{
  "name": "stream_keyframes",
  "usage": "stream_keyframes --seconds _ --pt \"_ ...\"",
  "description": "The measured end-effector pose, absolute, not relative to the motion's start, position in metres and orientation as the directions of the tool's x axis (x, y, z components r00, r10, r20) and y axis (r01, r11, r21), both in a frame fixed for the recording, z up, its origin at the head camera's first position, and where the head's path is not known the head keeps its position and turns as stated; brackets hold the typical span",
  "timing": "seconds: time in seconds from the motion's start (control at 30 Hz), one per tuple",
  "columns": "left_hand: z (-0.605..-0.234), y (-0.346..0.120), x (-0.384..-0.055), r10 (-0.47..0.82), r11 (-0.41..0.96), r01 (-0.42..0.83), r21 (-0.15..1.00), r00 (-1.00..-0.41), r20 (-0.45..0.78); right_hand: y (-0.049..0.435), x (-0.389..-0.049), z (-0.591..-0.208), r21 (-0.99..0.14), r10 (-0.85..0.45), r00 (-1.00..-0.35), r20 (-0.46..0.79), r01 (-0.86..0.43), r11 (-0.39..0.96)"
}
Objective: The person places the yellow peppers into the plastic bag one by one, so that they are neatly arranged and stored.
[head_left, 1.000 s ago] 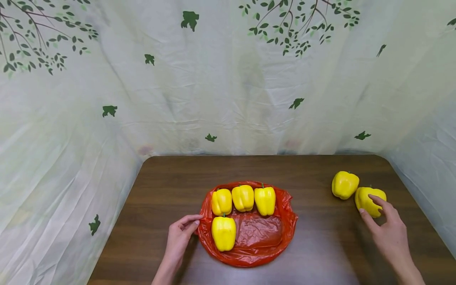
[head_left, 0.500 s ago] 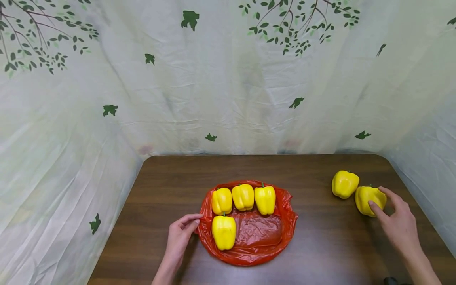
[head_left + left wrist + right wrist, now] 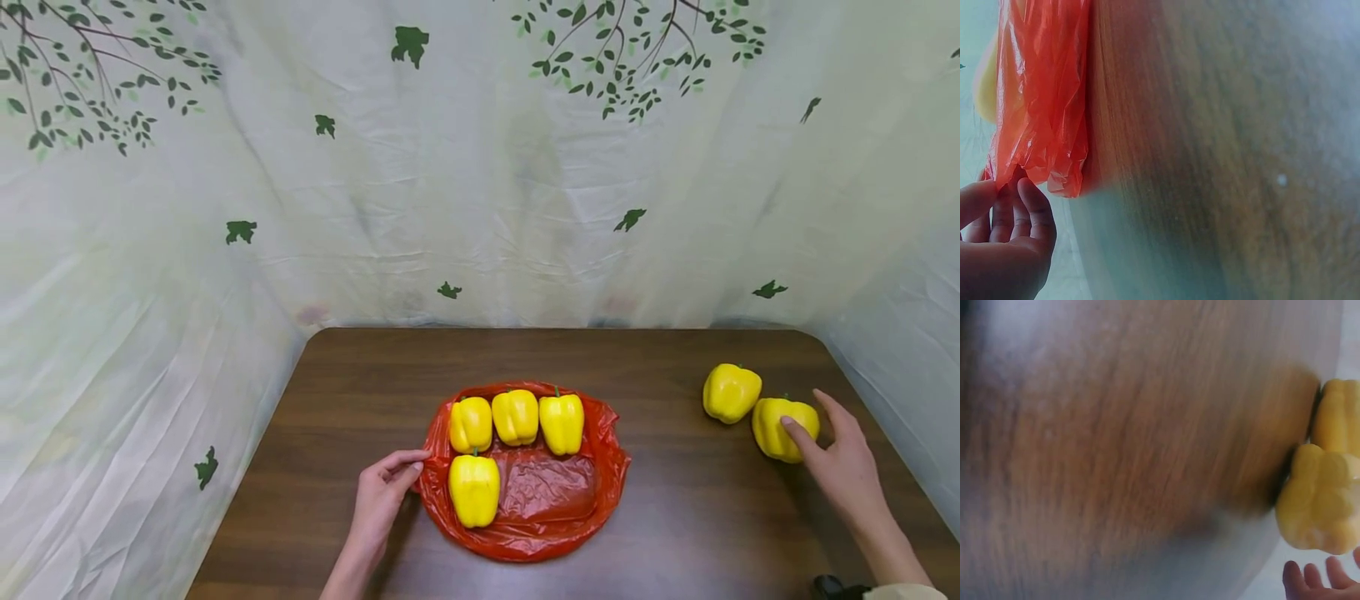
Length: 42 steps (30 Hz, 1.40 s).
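Observation:
My left hand (image 3: 381, 493) pinches the left edge of a red plastic bag (image 3: 551, 529), whose rim is rolled into a round, open shape. In the left wrist view, the fingertips hold the thin film of the bag (image 3: 1047, 94). Several yellow bell peppers sit inside: a row along the back, and one bell pepper (image 3: 474, 493) in front at the left. My right hand (image 3: 851, 471) is at the right side of another bell pepper (image 3: 776, 429), thumb and fingers spread. In the right wrist view, the fingertips appear just apart from this pepper (image 3: 1319, 506).
One more bell pepper (image 3: 732, 393) lies just behind and left of the one by my right hand. The brown wooden table (image 3: 660, 500) ends at a pale, leaf-printed sheet (image 3: 480, 192). A dark item (image 3: 832, 587) and sleeve edge show at my right wrist.
My right hand has drawn to the right, from over the nearer loose pepper to its right side. The left hand and the peppers have stayed put; the head view shifted slightly.

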<state>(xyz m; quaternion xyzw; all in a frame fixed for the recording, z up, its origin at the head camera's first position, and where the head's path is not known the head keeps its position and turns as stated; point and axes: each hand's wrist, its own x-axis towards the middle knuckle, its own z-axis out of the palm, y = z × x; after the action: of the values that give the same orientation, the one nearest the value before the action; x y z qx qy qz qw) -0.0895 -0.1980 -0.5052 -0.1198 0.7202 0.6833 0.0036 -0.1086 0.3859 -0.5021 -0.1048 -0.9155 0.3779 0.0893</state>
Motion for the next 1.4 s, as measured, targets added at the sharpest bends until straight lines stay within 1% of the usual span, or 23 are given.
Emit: stream_keyframes --seconds 0.27,0.5,0.63,0.83,0.97,1.1,1.27,1.4 --pt "-0.504 -0.197 -0.089 -0.169 0.05 -0.184 0.982 -0.97 -0.173 0.394 -0.113 -0.507 -0.726 0.222 -0.975 -0.024 0.17 0.666" --pt "-0.504 -0.198 -0.089 -0.168 0.063 -0.19 0.98 -0.97 -0.177 0.399 -0.116 -0.51 -0.726 0.211 -0.97 -0.123 0.233 0.647" --pt "-0.505 -0.198 -0.089 -0.17 0.067 -0.193 0.979 -0.969 -0.179 0.4 -0.115 -0.511 -0.748 0.184 -0.975 -0.128 0.217 0.628" --pt "-0.507 -0.199 -0.088 -0.168 0.056 -0.185 0.981 -0.97 -0.173 0.401 -0.114 -0.512 -0.799 0.132 -0.986 -0.099 0.158 0.58" --pt "-0.508 -0.2 -0.088 -0.163 0.045 -0.18 0.983 -0.972 -0.17 0.401 -0.113 -0.513 -0.808 0.121 -0.989 -0.082 0.137 0.573" --pt "-0.508 -0.199 -0.087 -0.166 0.034 -0.178 0.983 -0.971 -0.171 0.4 -0.114 -0.512 -0.796 0.148 -0.985 -0.089 0.16 0.584" --pt "-0.508 -0.199 -0.087 -0.164 0.041 -0.181 0.983 -0.971 -0.172 0.403 -0.115 -0.509 -0.782 0.223 -0.958 -0.179 0.276 0.558" --pt "-0.508 -0.199 -0.088 -0.166 0.04 -0.177 0.983 -0.972 -0.168 0.405 -0.114 -0.51 -0.791 0.247 -0.949 -0.197 0.303 0.531"
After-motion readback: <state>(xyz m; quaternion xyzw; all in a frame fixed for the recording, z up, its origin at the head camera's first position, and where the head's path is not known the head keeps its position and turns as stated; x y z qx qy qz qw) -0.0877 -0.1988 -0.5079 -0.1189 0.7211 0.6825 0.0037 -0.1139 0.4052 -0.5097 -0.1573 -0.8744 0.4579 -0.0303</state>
